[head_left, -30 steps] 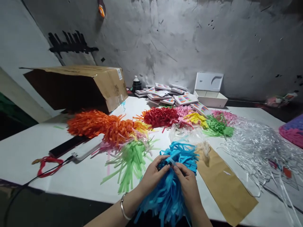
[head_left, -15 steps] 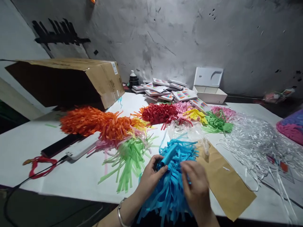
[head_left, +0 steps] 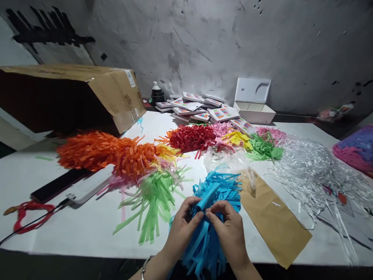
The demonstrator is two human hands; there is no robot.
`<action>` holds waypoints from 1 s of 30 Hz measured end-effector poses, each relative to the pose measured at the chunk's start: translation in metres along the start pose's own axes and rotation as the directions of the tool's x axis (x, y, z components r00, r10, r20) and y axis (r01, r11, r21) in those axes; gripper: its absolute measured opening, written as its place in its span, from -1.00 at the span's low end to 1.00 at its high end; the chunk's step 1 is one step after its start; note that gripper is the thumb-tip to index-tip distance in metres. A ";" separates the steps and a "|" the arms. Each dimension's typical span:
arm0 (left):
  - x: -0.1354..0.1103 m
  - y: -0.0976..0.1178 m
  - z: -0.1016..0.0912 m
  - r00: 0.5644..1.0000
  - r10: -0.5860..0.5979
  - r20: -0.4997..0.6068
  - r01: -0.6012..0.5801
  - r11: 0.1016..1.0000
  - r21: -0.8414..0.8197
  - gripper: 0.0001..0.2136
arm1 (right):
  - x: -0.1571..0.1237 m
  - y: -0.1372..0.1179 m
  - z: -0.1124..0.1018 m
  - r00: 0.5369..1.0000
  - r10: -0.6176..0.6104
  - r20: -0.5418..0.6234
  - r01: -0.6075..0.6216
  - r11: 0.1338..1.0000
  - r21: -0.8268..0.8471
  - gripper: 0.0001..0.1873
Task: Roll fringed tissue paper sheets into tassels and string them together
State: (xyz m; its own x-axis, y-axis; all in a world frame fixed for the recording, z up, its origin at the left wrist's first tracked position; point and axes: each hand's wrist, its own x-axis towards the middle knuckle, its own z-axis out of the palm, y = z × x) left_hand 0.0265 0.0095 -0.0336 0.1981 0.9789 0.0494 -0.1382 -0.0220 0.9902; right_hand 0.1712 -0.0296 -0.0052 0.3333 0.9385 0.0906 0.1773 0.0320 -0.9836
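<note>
A blue tissue-paper tassel (head_left: 224,186) lies at the front edge of the table, its cut strips fanning away from me and hanging over the edge toward me. My left hand (head_left: 186,219) grips the rolled, uncut middle of the tassel between thumb and fingers. Close beside it, my right hand (head_left: 225,223) pinches at the same blue paper, thumb and forefinger together near the left thumb. The fingertips cover the exact spot they hold. Just left of my hands lies a light green tassel (head_left: 153,198).
Orange (head_left: 96,149), red (head_left: 189,138) and green tassels (head_left: 264,146) lie across the table, with silver tinsel (head_left: 314,171) at right. Brown paper (head_left: 274,217) is beside my right hand. Behind are a cardboard box (head_left: 113,97), flat packs (head_left: 201,107) and a white box (head_left: 255,112). A white power bank (head_left: 90,184) sits left.
My right hand has moved left and closed on the blue paper beside my left hand. My left hand keeps its hold. The view has shifted slightly right.
</note>
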 end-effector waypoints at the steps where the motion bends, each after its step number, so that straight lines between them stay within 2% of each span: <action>1: 0.001 -0.001 -0.001 1.000 0.024 0.001 -0.024 0.999 0.025 -0.62 | 0.000 0.000 0.002 1.000 0.020 -0.001 -0.020 1.000 0.014 -0.91; 5: 0.004 -0.006 -0.007 0.998 0.060 -0.002 -0.060 0.995 0.081 -0.62 | 0.005 0.001 0.007 0.995 0.095 0.000 -0.095 0.989 0.110 -0.87; 9: 0.007 -0.004 -0.012 0.999 0.039 0.015 -0.041 0.995 0.093 -0.65 | 0.017 0.001 0.005 0.976 0.174 0.135 -0.206 0.938 0.279 -0.77; 11: 0.009 -0.002 -0.014 1.000 0.011 0.011 -0.012 0.997 0.077 -0.67 | 0.022 0.000 0.001 0.970 0.179 0.163 -0.224 0.920 0.322 -0.75; 13: 0.011 0.001 -0.014 1.000 -0.008 0.000 0.008 0.998 0.057 -0.69 | 0.025 -0.001 -0.003 0.980 0.137 0.143 -0.175 0.938 0.298 -0.79; 18: 0.013 0.008 -0.013 0.999 -0.037 0.000 0.037 0.999 0.030 -0.72 | 0.026 -0.008 -0.010 0.994 -0.035 0.100 0.025 0.995 0.095 -0.94; 23: 0.013 0.012 -0.011 0.999 -0.048 0.000 0.048 0.999 0.001 -0.70 | 0.024 -0.017 -0.012 0.989 -0.113 0.099 0.114 0.993 -0.006 -0.94; 30: 0.011 0.012 -0.009 1.000 -0.022 -0.012 0.022 1.000 0.015 -0.68 | 0.023 -0.017 -0.015 0.957 -0.267 0.115 0.281 0.952 -0.124 -0.93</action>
State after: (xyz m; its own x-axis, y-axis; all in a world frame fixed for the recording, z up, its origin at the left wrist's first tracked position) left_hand 0.0182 0.0223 -0.0222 0.1898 0.9815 0.0261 -0.1189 -0.0034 0.9929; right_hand 0.1896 -0.0139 0.0160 0.1654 0.9287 0.3318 0.3774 0.2512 -0.8913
